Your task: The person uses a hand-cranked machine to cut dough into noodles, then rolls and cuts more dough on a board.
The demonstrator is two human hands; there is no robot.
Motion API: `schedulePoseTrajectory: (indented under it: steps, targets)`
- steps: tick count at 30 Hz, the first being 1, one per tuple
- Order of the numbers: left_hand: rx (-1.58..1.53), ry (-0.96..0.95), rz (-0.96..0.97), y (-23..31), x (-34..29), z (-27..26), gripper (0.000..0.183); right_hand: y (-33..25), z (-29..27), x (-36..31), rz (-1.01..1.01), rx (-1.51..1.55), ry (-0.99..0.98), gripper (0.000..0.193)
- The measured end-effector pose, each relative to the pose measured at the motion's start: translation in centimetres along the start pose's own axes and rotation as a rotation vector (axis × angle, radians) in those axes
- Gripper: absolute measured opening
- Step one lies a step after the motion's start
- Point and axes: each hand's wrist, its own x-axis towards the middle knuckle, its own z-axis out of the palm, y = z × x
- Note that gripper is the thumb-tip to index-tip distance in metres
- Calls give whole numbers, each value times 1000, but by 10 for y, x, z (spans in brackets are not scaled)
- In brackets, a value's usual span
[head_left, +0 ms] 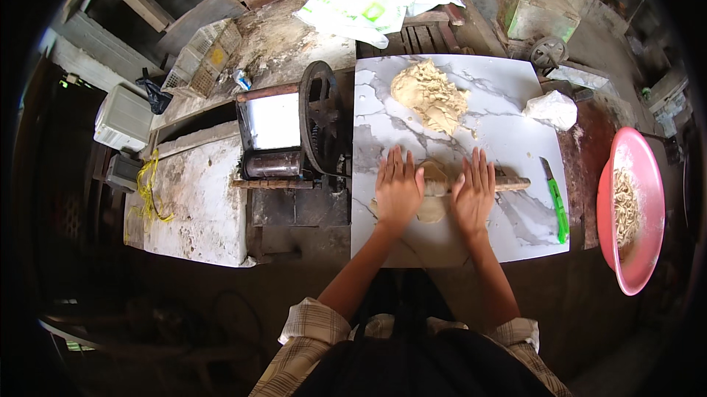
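My left hand (pixel 400 188) and my right hand (pixel 473 193) lie flat, fingers stretched forward, on a wooden rolling pin (pixel 512 184). Its right end sticks out past my right hand; the left end is hidden under my left hand. Beneath the pin, between my hands, is a small flattened piece of dough (pixel 431 211). A large crumbly lump of dough (pixel 429 96) rests farther back on the white marble-patterned board (pixel 515 231). At the board's right side lies a green utility knife (pixel 556 202) with its blade pointing away from me.
Left of the board stands a hand-cranked roller machine (pixel 272 165) with a large wheel. A pink basin (pixel 648 209) holding floured strands is at the right. A white bag (pixel 551 110) sits at the board's far right corner, and a big white sack (pixel 379 3) lies behind. Yellow string (pixel 149 183) hangs left.
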Motion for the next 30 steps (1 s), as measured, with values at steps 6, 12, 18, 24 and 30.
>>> schedulePoseTrajectory:
  steps: [6, 12, 18, 24, 30]
  targets:
    - [-121, -65, 173, -3, -29, -31, 51, -1, -39, -20, -102, 140, -139, 49]
    - [-131, -73, 315, -20, -33, -42, 50, 25, -49, -18, -313, 169, -233, 58]
    - [-330, -10, 267, -24, 11, -28, 36, 42, -41, 24, -329, 225, -226, 38]
    - [-214, -193, -98, -17, 62, 4, 27, 39, 2, 58, 98, 144, -329, 35]
    - [-51, 5, -273, -5, 86, 20, 43, 28, 27, 61, 183, -5, -42, 34]
